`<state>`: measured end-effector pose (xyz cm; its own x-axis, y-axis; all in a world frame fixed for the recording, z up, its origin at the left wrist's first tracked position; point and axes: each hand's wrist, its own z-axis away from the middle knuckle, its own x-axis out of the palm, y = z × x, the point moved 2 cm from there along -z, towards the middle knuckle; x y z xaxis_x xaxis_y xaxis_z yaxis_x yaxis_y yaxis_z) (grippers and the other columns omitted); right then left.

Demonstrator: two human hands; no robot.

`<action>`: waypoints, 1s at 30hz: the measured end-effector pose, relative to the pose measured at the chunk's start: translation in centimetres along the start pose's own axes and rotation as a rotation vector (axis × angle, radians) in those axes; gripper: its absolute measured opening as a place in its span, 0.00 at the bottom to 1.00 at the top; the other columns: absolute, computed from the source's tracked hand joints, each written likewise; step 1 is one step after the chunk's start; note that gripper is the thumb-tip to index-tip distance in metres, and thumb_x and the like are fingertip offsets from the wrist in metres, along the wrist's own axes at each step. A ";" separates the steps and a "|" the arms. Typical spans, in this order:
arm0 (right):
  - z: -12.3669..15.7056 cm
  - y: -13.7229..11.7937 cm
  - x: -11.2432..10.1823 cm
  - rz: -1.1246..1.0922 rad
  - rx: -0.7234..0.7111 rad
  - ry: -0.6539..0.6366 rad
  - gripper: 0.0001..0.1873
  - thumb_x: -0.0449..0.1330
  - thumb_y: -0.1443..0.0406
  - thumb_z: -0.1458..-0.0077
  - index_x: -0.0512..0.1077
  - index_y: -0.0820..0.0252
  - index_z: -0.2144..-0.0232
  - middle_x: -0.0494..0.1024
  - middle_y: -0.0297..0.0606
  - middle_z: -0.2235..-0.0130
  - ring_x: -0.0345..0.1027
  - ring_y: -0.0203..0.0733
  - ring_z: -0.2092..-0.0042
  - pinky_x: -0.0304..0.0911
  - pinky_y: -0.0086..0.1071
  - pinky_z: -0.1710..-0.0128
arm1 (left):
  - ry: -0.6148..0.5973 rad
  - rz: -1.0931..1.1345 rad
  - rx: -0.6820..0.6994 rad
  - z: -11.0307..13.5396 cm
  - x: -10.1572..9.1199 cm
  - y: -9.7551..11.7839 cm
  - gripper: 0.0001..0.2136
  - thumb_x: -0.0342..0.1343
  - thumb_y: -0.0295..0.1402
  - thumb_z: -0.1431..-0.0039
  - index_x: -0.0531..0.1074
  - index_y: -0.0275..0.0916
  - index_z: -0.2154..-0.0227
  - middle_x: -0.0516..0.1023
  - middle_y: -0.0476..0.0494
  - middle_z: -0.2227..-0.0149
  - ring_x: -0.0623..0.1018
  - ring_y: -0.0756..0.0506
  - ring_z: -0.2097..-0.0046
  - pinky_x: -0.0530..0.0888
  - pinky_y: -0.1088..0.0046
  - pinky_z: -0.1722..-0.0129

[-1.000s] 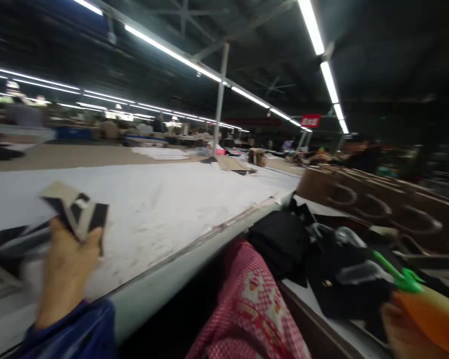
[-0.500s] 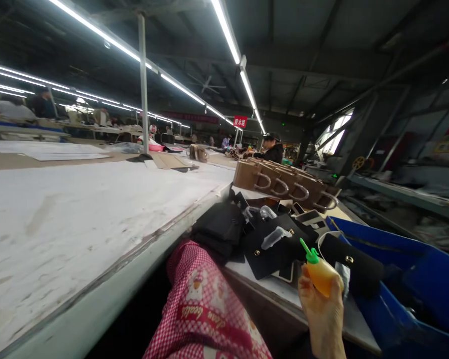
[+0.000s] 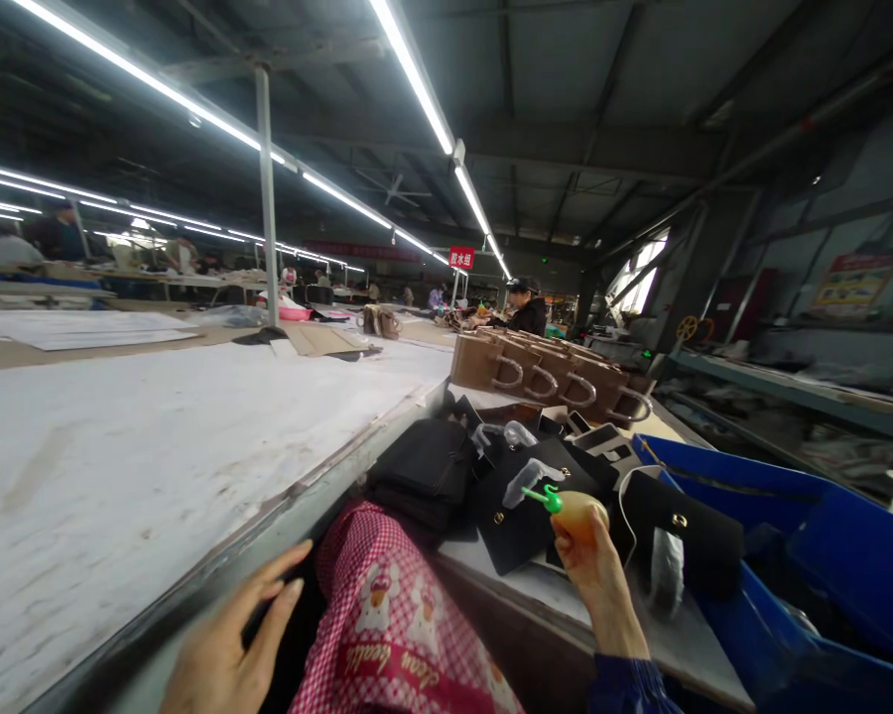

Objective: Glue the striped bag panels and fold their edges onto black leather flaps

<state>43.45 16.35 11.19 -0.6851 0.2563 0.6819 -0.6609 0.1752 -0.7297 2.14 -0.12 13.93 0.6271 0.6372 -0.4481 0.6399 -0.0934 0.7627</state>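
Note:
My right hand (image 3: 595,565) is wrapped round a yellowish squeeze bottle (image 3: 581,514) with a green nozzle, which points left over the black bag pieces (image 3: 517,511). Those pieces carry small gold fittings and plastic-wrapped handles. At the lower left, my left hand (image 3: 230,635) holds nothing, thumb and fingers apart, close to the edge of the white table (image 3: 156,446). A stack of folded black pieces (image 3: 421,471) lies between my red checked apron (image 3: 387,605) and the bag pieces.
To the right stands a blue bin (image 3: 804,615), beside a black bag (image 3: 689,526). Brown bags with wrapped handles (image 3: 543,372) are lined up behind the black pieces. Farther back, a person in dark clothes (image 3: 525,312) is at the table.
My left hand has come into view at the lower left. My right hand has moved left with the bottle, whose nozzle has tipped from upward to nearly level.

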 end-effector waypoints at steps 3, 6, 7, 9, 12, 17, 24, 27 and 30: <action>0.8 -0.2 1.4 -0.003 0.022 -0.004 0.25 0.75 0.57 0.60 0.71 0.62 0.63 0.77 0.38 0.66 0.75 0.41 0.69 0.65 0.21 0.80 | -0.174 0.017 0.119 0.8 3.6 -0.2 0.19 0.51 0.45 0.38 0.75 0.44 0.48 0.81 0.43 0.48 0.83 0.37 0.51 0.80 0.62 0.50; 2.4 -1.8 3.7 -0.065 -0.016 -0.032 0.32 0.78 0.57 0.67 0.71 0.59 0.61 0.78 0.37 0.62 0.76 0.42 0.66 0.66 0.20 0.79 | -0.299 -0.038 0.343 2.2 7.2 0.3 0.32 0.54 0.32 0.40 0.55 0.43 0.33 0.65 0.39 0.34 0.68 0.39 0.35 0.69 0.58 0.38; 3.2 -2.5 4.6 -0.086 -0.031 -0.051 0.32 0.78 0.57 0.67 0.71 0.57 0.59 0.78 0.37 0.60 0.76 0.42 0.65 0.66 0.20 0.79 | -0.329 -0.067 0.399 2.8 8.3 0.7 0.40 0.56 0.26 0.44 0.46 0.45 0.30 0.57 0.40 0.30 0.61 0.39 0.32 0.66 0.56 0.36; 5.0 -3.9 6.3 -0.118 -0.043 -0.100 0.32 0.77 0.57 0.65 0.72 0.54 0.56 0.77 0.36 0.56 0.76 0.42 0.63 0.66 0.20 0.79 | -0.352 -0.130 0.495 3.7 10.3 1.8 0.53 0.59 0.20 0.53 0.34 0.48 0.29 0.47 0.39 0.28 0.51 0.36 0.29 0.64 0.49 0.35; 7.9 -5.3 8.7 -0.151 -0.015 -0.165 0.31 0.77 0.55 0.62 0.73 0.54 0.56 0.76 0.38 0.53 0.75 0.42 0.60 0.65 0.19 0.80 | -0.318 -0.192 0.668 4.5 12.6 4.0 0.61 0.64 0.20 0.59 0.27 0.46 0.30 0.41 0.30 0.27 0.43 0.28 0.29 0.61 0.36 0.37; 12.0 -4.7 11.4 -0.217 0.142 -0.338 0.28 0.75 0.53 0.57 0.74 0.51 0.55 0.77 0.37 0.52 0.74 0.37 0.59 0.65 0.16 0.80 | -0.091 -0.181 0.802 3.1 12.9 6.8 0.52 0.58 0.15 0.55 0.35 0.39 0.29 0.44 0.26 0.28 0.38 0.29 0.28 0.51 0.31 0.35; 13.0 -2.8 14.2 -0.171 0.247 -0.375 0.31 0.77 0.53 0.62 0.75 0.54 0.55 0.77 0.42 0.52 0.75 0.41 0.60 0.61 0.16 0.82 | -0.115 0.274 0.624 -0.6 6.5 7.2 0.30 0.51 0.22 0.38 0.58 0.42 0.33 0.55 0.38 0.30 0.57 0.38 0.30 0.54 0.56 0.31; 12.3 -2.2 14.7 -0.164 0.190 -0.357 0.40 0.79 0.52 0.67 0.74 0.54 0.51 0.75 0.46 0.48 0.75 0.41 0.61 0.61 0.16 0.82 | -0.236 0.557 0.054 -0.6 3.8 5.9 0.22 0.52 0.37 0.34 0.70 0.37 0.40 0.69 0.38 0.36 0.68 0.36 0.35 0.64 0.63 0.35; 11.9 0.4 14.8 -0.198 0.201 -0.395 0.40 0.79 0.50 0.69 0.74 0.56 0.52 0.77 0.45 0.52 0.73 0.37 0.66 0.62 0.17 0.82 | -0.277 0.615 -0.244 0.7 2.1 4.0 0.23 0.53 0.47 0.35 0.77 0.33 0.48 0.81 0.35 0.49 0.77 0.32 0.44 0.72 0.60 0.42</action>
<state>29.43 8.89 21.56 -0.5783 -0.1507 0.8018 -0.8098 -0.0134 -0.5866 6.35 0.33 15.71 0.9526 0.3036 0.0193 0.0369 -0.1785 0.9832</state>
